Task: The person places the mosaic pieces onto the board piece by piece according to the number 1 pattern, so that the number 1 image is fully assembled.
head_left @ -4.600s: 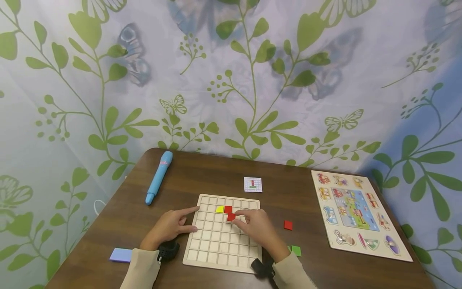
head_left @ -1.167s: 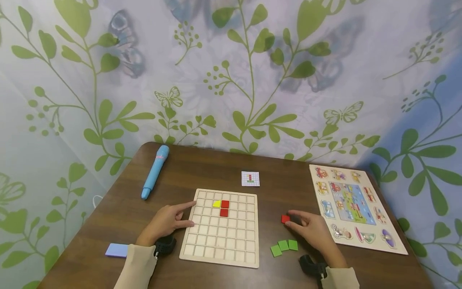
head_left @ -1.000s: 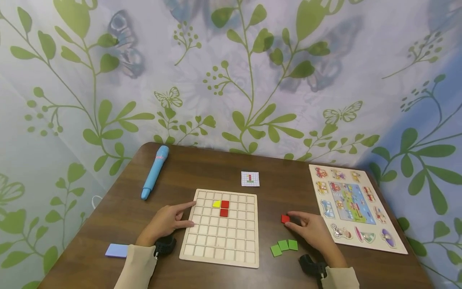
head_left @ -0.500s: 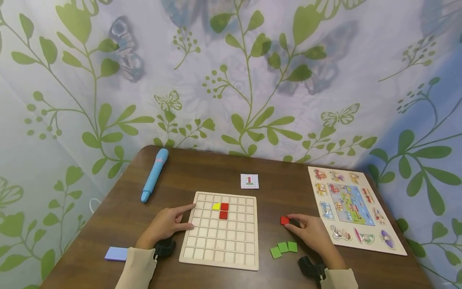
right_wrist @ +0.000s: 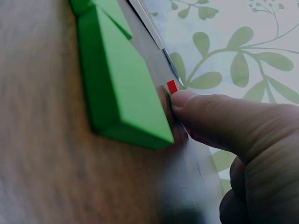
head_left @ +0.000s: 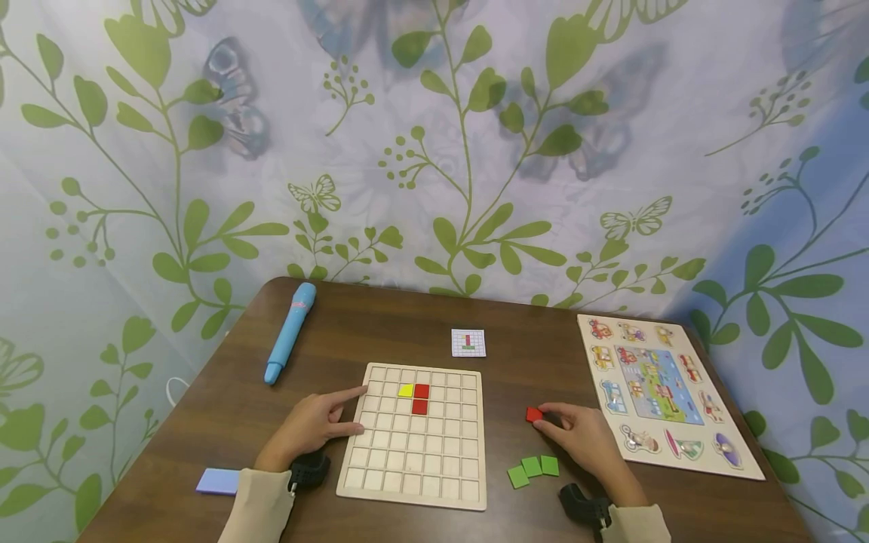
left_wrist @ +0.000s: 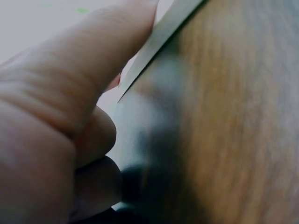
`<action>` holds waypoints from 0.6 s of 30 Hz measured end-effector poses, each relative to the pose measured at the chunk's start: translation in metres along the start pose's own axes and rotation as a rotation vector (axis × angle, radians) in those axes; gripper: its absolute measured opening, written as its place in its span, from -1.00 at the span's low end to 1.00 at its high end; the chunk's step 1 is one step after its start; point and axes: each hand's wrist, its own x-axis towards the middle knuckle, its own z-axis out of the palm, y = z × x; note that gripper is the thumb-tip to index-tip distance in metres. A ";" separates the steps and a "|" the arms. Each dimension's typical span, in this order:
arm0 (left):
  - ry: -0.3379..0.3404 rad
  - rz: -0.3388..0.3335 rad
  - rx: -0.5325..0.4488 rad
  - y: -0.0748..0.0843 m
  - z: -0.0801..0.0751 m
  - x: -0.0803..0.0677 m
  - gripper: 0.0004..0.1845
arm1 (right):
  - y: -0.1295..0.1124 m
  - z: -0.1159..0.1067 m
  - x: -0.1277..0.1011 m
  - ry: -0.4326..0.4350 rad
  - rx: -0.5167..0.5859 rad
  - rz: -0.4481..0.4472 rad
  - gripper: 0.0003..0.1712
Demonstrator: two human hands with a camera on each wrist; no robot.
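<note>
A square wooden grid board (head_left: 443, 467) lies at the middle of the table, with a yellow tile (head_left: 405, 390) and two red tiles in its upper cells. One upper red tile (head_left: 421, 391) sits beside the yellow one; the lower red tile (head_left: 419, 407) is directly below it. My left hand (head_left: 308, 424) touches the board's left edge with extended index finger and thumb, its other fingers bent. Right of the board, my right hand (head_left: 585, 434) pinches a loose red square tile (head_left: 532, 414) between thumb and index finger. Nearby lie several green square tiles (head_left: 532, 467).
A small printed grid card (head_left: 468, 343) is behind the board. A blue toy microphone (head_left: 290, 332) lies at back left, and a lilac block (head_left: 217, 482) by the left sleeve. A wooden picture puzzle (head_left: 668, 392) occupies the right side. A patterned curtain hangs behind the table.
Earlier my right hand held a red tile over the board; that tile now sits in a cell below the other red one. My right hand has moved right to another red tile.
</note>
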 end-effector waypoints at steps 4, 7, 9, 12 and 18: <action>0.004 0.004 0.004 0.000 0.000 0.000 -0.26 | 0.000 0.001 0.001 0.018 0.026 0.007 -0.62; 0.011 0.013 0.007 0.000 0.000 -0.001 -0.27 | 0.000 0.002 0.001 0.031 0.044 0.009 -0.62; 0.016 0.018 0.010 0.000 0.000 -0.001 -0.27 | 0.000 0.002 0.001 0.039 0.052 0.008 -0.61; 0.018 0.017 0.012 0.000 0.000 -0.001 -0.27 | 0.001 0.002 0.001 0.054 0.062 0.016 -0.61; 0.005 0.001 0.020 0.000 0.000 0.001 -0.26 | -0.001 0.003 0.001 0.075 0.111 0.007 -0.64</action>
